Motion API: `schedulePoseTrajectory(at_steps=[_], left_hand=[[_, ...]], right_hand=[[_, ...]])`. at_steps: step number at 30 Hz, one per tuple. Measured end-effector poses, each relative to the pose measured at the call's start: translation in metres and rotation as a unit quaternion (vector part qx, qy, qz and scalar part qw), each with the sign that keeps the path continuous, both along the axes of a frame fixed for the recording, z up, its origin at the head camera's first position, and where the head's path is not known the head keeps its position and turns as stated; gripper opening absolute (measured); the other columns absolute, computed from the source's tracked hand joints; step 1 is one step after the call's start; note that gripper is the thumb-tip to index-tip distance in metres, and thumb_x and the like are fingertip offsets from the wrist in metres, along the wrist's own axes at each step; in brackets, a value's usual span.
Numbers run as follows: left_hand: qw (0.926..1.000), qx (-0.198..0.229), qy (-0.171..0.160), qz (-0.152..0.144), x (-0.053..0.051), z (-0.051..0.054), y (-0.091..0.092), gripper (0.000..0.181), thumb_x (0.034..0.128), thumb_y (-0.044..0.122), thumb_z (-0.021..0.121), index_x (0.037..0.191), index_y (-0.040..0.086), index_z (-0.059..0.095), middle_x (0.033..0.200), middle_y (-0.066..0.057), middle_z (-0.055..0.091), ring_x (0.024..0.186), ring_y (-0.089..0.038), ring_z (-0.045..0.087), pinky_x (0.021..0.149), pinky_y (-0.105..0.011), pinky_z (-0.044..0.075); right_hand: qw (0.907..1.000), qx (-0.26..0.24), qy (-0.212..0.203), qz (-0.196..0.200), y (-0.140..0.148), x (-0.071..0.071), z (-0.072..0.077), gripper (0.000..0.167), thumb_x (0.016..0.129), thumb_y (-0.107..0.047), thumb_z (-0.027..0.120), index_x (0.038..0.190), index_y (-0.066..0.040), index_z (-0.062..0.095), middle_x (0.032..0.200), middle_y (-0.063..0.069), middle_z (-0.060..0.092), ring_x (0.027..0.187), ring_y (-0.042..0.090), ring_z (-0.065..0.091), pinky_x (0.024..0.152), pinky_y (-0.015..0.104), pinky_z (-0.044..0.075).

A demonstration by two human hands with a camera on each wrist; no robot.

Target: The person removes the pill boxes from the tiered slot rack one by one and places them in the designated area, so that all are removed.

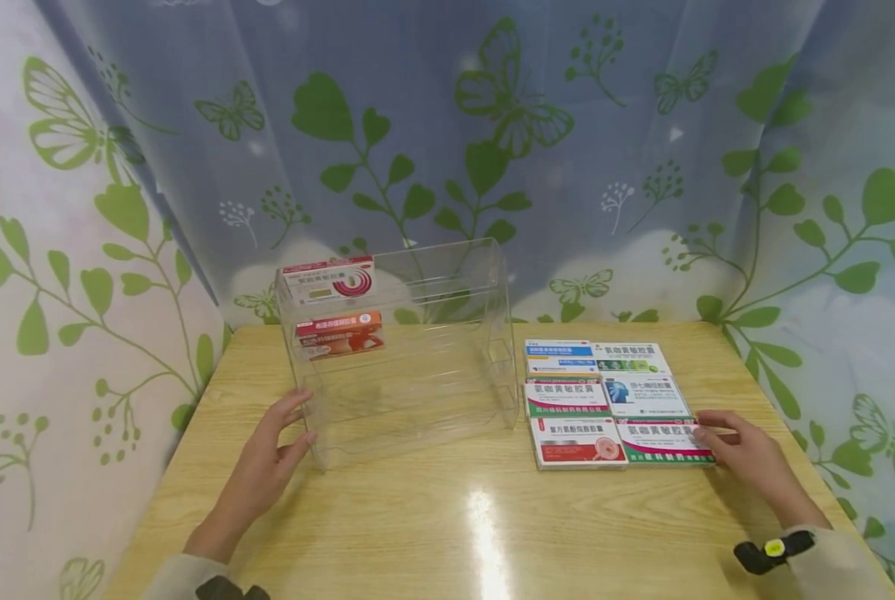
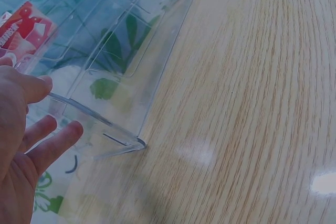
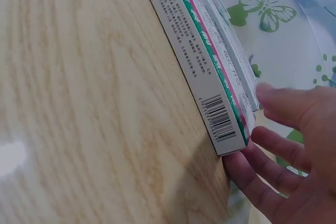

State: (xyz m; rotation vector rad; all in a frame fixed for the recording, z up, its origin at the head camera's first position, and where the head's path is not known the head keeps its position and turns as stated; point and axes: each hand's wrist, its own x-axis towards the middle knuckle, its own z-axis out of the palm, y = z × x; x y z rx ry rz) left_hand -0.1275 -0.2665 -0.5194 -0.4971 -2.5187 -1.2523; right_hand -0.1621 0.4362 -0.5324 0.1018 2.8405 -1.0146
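Observation:
A clear acrylic rack [image 1: 417,392] stands left of centre, with a red-and-white box [image 1: 331,281] in its top tier and an orange-red box [image 1: 340,335] one tier lower. My left hand [image 1: 263,462] holds the rack's left side, the thumb in front; in the left wrist view the hand [image 2: 26,140] is at the clear edge [image 2: 89,111]. To the right, several flat medicine boxes lie in two columns. My right hand [image 1: 751,462] pinches the right end of the front-right green-and-white box [image 1: 665,442]. The right wrist view shows fingers [image 3: 273,169] around that box's barcode end [image 3: 218,121].
The wooden table [image 1: 432,533] extends in front of the rack and boxes. Beside the front-right box lies a red-and-white box [image 1: 575,442], with other boxes behind. A patterned curtain [image 1: 447,125] hangs behind the table and along both sides.

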Motion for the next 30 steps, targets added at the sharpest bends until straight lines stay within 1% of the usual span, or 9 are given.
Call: schedulePoseTrajectory(at_steps=[3,9,12,14,16,19,22,25,30], left_hand=[[1.0000,-0.001,0.003,0.001,0.000,-0.001,-0.001,0.065,0.1040,-0.008,0.066,0.162,0.009,0.043,0.167,-0.026,0.042,0.131,-0.057,0.062,0.083,-0.039,0.070],[1.0000,0.000,0.009,0.000,-0.001,-0.002,-0.002,0.066,0.1033,-0.009,0.067,0.162,0.010,0.044,0.167,-0.026,0.043,0.131,-0.057,0.062,0.085,-0.017,0.063],[0.9999,0.001,0.012,-0.002,-0.001,-0.002,-0.002,0.066,0.1032,-0.009,0.067,0.162,0.009,0.044,0.167,-0.026,0.043,0.131,-0.057,0.063,0.086,-0.015,0.062],[0.9999,0.002,0.013,-0.002,-0.001,-0.002,-0.002,0.066,0.1031,-0.010,0.067,0.162,0.009,0.044,0.167,-0.026,0.043,0.131,-0.057,0.063,0.086,-0.015,0.062],[0.9999,0.003,0.014,-0.001,-0.001,-0.002,-0.002,0.066,0.1031,-0.010,0.067,0.162,0.009,0.044,0.167,-0.026,0.043,0.130,-0.057,0.063,0.086,-0.014,0.061],[0.9999,0.004,0.014,-0.001,-0.002,-0.002,-0.002,0.066,0.1030,-0.010,0.067,0.162,0.009,0.045,0.166,-0.026,0.044,0.130,-0.057,0.063,0.086,-0.014,0.061],[0.9999,0.004,0.013,-0.002,-0.002,-0.003,-0.001,0.065,0.1032,-0.009,0.067,0.162,0.009,0.045,0.166,-0.026,0.044,0.131,-0.057,0.063,0.086,-0.014,0.061],[0.9999,0.001,0.012,-0.002,-0.001,-0.003,-0.001,0.066,0.1034,-0.009,0.067,0.162,0.009,0.044,0.166,-0.026,0.044,0.131,-0.056,0.063,0.086,-0.014,0.061],[0.9999,-0.001,0.012,0.001,-0.001,-0.004,-0.002,0.066,0.1031,-0.008,0.068,0.162,0.010,0.045,0.166,-0.026,0.044,0.131,-0.056,0.063,0.084,-0.016,0.063]], right_hand=[[0.9998,0.010,-0.004,0.016,-0.004,0.002,0.002,0.057,0.112,-0.036,0.065,0.153,0.002,0.054,0.149,0.038,0.055,0.121,0.050,0.069,0.068,0.024,0.060],[0.9993,0.028,0.011,0.024,-0.008,0.002,0.002,0.054,0.110,-0.027,0.069,0.152,0.003,0.054,0.145,0.038,0.054,0.114,0.045,0.071,0.072,0.026,0.057],[0.9984,0.043,0.032,0.018,-0.007,0.003,0.001,0.055,0.112,-0.032,0.066,0.152,0.004,0.054,0.148,0.039,0.051,0.116,0.049,0.069,0.079,0.038,0.060],[0.9966,0.054,0.061,0.015,-0.007,0.002,0.001,0.055,0.112,-0.033,0.064,0.151,0.005,0.055,0.148,0.039,0.051,0.116,0.052,0.068,0.080,0.043,0.060],[0.9944,0.054,0.090,0.012,-0.009,0.002,0.003,0.053,0.113,-0.033,0.063,0.150,0.004,0.057,0.149,0.038,0.052,0.118,0.053,0.067,0.081,0.038,0.060],[0.9911,0.042,0.126,0.013,-0.014,-0.003,0.009,0.049,0.112,-0.030,0.065,0.149,0.002,0.059,0.148,0.035,0.054,0.118,0.051,0.065,0.077,0.015,0.052],[0.9886,0.024,0.148,0.011,-0.023,-0.008,0.019,0.046,0.112,-0.028,0.064,0.148,0.001,0.060,0.149,0.033,0.055,0.120,0.048,0.063,0.075,0.000,0.042],[0.9847,0.020,0.173,0.007,-0.035,-0.014,0.031,0.044,0.113,-0.026,0.063,0.148,0.000,0.061,0.148,0.031,0.057,0.120,0.045,0.062,0.077,-0.001,0.039],[0.9782,0.004,0.208,0.007,-0.060,-0.026,0.051,0.041,0.113,-0.026,0.062,0.148,-0.003,0.062,0.144,0.025,0.062,0.122,0.039,0.061,0.083,0.003,0.042]])
